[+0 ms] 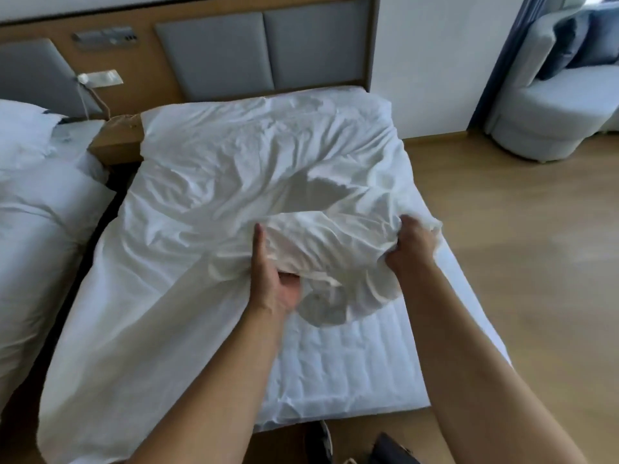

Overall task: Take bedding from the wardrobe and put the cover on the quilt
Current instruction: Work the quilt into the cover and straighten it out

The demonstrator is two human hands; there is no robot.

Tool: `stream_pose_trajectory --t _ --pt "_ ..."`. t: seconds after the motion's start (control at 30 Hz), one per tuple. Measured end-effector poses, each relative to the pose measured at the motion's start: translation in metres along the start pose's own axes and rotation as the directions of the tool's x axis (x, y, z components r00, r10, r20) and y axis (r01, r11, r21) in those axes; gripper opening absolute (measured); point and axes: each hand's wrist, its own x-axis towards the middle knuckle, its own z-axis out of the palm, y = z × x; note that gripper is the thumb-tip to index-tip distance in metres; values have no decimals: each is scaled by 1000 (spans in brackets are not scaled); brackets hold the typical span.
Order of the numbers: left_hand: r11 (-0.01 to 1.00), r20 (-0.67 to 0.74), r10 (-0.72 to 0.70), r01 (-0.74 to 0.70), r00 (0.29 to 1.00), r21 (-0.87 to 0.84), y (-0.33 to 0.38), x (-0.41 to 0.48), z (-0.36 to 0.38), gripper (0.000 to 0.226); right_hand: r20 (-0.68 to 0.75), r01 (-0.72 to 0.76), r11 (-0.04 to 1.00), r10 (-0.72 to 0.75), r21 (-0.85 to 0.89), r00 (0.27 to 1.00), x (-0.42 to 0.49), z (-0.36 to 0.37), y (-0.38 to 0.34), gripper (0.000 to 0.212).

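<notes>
The bed [351,363] fills the middle of the frame. Its bare white padded top shows at the lower right. A big white cover [217,169] lies on it, all wrinkled, reaching from the top down the left side.

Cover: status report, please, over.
Gripping cover: left hand, right hand. Near edge bunched, rest crumpled across bed. Nothing in the way.

Bare arms extended forward, left hand [275,274] and right hand [411,246] each grip the cover [268,162], fingers curled.
</notes>
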Motion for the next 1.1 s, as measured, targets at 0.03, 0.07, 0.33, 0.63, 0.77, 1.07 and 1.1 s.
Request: stream_pose_trajectory --t 0.03,0.07,0.33,0.63,0.77,1.07,1.1 --pt "991 33 -99 95 995 93 -19 -3 20 83 -24 203 946 -216 -252 976 -5 6 -16 34" --pt "973 57 -191 181 980 140 -36 -6 39 87 37 338 801 -369 -493 929 -15 10 -26 26" --pt "869 56 -495 493 867 44 -108 3 107 67 297 430 357 -369 -829 881 -21 -58 -18 5" --pt "965 -217 -262 255 940 -61 -156 36 116 36 424 -198 675 636 -711 645 70 -175 -98 52" --pt "985 -253 -168 153 953 -81 -177 24 137 50 -118 -366 615 405 -699 907 137 -244 -96 56" --pt "988 -272 40 -80 961 -136 -163 11 171 54 159 -640 420 891 -643 426 123 -201 -27 55" --pt "987 -283 58 -97 957 -126 -160 12 171 53 161 -642 454 872 -618 462 118 -194 -24 52"
